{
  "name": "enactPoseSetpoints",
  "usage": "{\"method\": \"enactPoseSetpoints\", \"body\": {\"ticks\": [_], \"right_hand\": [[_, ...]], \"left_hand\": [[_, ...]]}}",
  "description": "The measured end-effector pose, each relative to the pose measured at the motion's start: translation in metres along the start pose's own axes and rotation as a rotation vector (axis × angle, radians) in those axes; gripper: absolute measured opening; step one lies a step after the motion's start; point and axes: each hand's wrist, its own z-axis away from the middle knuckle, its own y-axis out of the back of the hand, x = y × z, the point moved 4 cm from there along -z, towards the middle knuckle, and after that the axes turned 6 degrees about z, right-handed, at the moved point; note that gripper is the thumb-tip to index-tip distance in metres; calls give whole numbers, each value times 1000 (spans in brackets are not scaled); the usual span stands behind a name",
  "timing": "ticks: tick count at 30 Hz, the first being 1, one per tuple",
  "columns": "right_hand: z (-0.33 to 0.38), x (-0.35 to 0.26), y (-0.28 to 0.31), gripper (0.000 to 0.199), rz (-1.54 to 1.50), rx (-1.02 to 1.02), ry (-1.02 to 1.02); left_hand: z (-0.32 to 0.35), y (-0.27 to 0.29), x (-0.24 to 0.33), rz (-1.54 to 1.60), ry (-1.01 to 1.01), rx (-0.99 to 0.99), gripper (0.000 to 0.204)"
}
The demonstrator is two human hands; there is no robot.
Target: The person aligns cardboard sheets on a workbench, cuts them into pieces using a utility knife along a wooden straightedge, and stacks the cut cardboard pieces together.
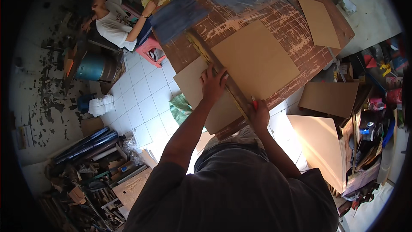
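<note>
The pale board [221, 112] lies at left. The left hand [212, 85], fingers spread, rests on the long strip [236, 94], whose axis goes from 11 to 5 o'clock. The brown board [256, 53] is at the hand's 2 o'clock. The right hand [260, 116], nearer the strip's 5 o'clock end, pinches a red tool [255, 103].

Straightedge [234, 91] atop boards [258, 56] on table [294, 38]

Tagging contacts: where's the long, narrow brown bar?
In the head view's upper centre, the bar slants over the scratched brown table, under the left hand, its near end at the right hand.
</note>
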Motion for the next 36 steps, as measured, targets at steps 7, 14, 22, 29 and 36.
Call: {"method": "enactPoseSetpoints", "body": {"ticks": [7, 14, 22, 29, 36], "right_hand": [[-3, -6, 6, 25, 5, -15, -48], [-5, -4, 1, 29, 27, 51, -7], [-5, -4, 2, 29, 8, 15, -20], [-2, 0, 1, 29, 1, 11, -43], [-4, 0, 1, 30, -3, -10, -72]], "left_hand": [[4, -1, -1, 75, 49, -12, 64], [-2, -9, -10, -86, 5, -57, 80], [-2, -15, -8, -141, -11, -73, 78], [-2, -14, -5, -136, 7, -117, 76], [-1, -17, -9, -141, 1, -122, 76]]}}
